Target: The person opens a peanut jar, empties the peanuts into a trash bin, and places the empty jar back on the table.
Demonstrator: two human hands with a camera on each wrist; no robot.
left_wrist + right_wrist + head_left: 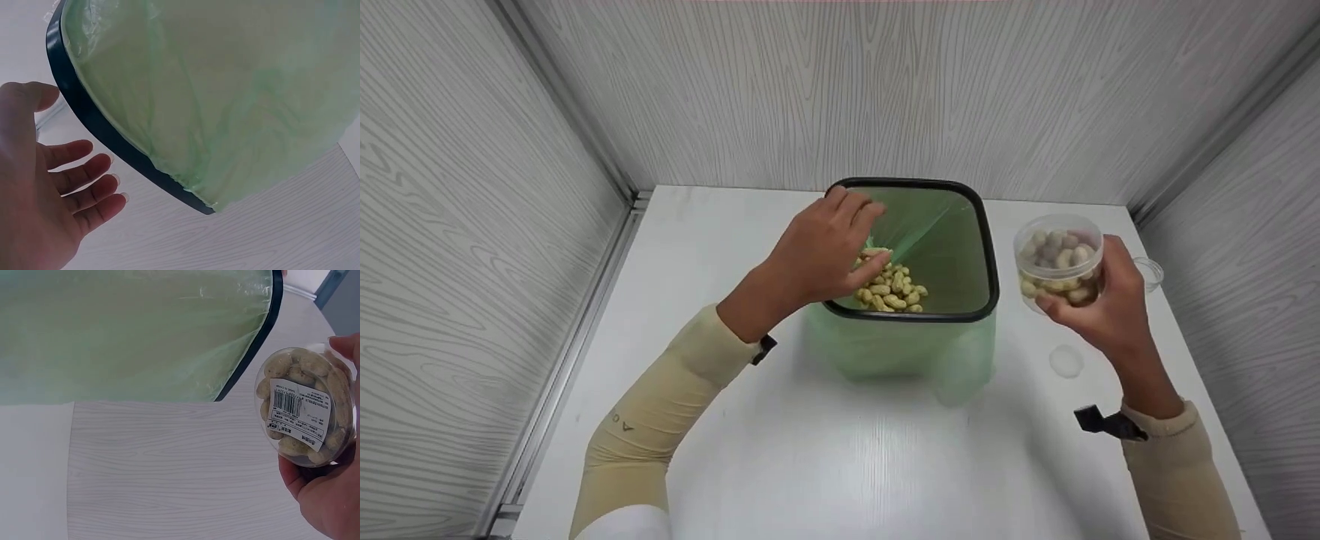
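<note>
A bin (994,259) with a black rim is lined with a green plastic bag (900,349), and unshelled peanuts (896,289) lie inside it. Over the bin's left side is my left hand (829,244), fingers loosely bent and spread. The left wrist view has that hand's thumb by the black rim (84,109), with nothing held. Right of the bin, my right hand (1117,311) grips a clear plastic jar (1057,262) part filled with peanuts. A white barcode label (298,410) covers the jar's base in the right wrist view. The palm hides one side of the jar.
On the white table (735,450), a clear round lid (1149,274) lies behind the right hand, near the right edge. A thin translucent disc (1066,361) lies nearer the front. Wood-grain panels (810,90) close in the back and both sides.
</note>
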